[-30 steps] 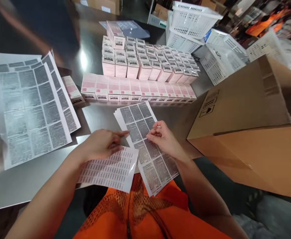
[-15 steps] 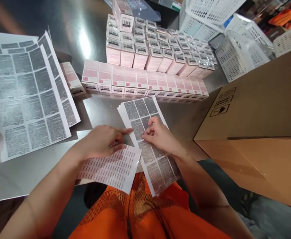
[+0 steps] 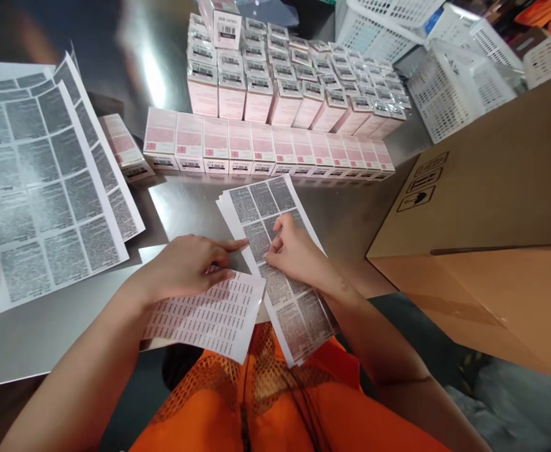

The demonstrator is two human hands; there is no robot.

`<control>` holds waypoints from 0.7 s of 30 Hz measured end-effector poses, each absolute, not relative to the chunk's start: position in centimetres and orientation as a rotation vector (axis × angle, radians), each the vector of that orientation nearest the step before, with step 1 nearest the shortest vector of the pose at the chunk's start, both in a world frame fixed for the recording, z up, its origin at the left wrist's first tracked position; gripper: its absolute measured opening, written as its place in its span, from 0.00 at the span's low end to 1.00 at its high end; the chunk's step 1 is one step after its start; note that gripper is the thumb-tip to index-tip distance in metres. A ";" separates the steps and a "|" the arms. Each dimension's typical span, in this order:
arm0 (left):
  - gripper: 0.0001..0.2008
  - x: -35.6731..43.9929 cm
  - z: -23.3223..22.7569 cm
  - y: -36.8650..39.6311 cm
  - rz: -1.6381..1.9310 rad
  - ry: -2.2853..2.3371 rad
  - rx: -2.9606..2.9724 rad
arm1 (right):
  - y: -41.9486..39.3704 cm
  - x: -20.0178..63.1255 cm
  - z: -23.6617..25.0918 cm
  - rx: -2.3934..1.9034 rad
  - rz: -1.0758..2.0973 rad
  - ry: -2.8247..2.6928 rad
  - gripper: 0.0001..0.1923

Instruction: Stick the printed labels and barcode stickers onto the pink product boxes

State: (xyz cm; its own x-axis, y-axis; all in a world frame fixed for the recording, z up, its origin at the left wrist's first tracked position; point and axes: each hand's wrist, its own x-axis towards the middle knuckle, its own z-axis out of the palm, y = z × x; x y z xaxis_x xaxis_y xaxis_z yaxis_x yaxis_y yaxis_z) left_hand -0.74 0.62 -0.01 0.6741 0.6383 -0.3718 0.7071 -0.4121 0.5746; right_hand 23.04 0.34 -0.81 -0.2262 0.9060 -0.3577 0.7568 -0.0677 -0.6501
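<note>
A sheet of grey text labels lies in front of me on the metal table, hanging over its front edge. My left hand presses flat on the sheet's left edge and on a second sheet of small barcode labels. My right hand rests on the middle of the grey sheet, its fingertips pinched at one label. A row of pink boxes lies flat just beyond the sheet. Behind it, several upright pink boxes stand packed together.
Larger label sheets spread over the table's left side, with one pink box beside them. A big cardboard box fills the right. White plastic baskets stand at the back right. My orange vest is below.
My right hand slid left and down across the grey label sheet, toward my left hand. The left hand stayed put. The view tilted down slightly.
</note>
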 end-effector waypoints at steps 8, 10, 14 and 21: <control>0.18 -0.6 0.5 0.7 -0.143 1.045 2.129 | 0.7 25.9 -1.0 -1.806 1.125 -1.790 0.23; 0.18 -0.6 0.5 0.7 -0.143 1.039 2.121 | 0.3 27.4 -1.3 -1.776 1.127 -1.598 0.22; 0.20 -0.7 0.4 0.7 -0.150 1.033 2.114 | -0.8 28.8 -1.4 -1.766 1.240 -1.462 0.17; 0.19 -0.8 0.2 0.7 -0.176 1.043 2.119 | -0.9 27.5 -1.6 -1.872 1.174 -1.643 0.16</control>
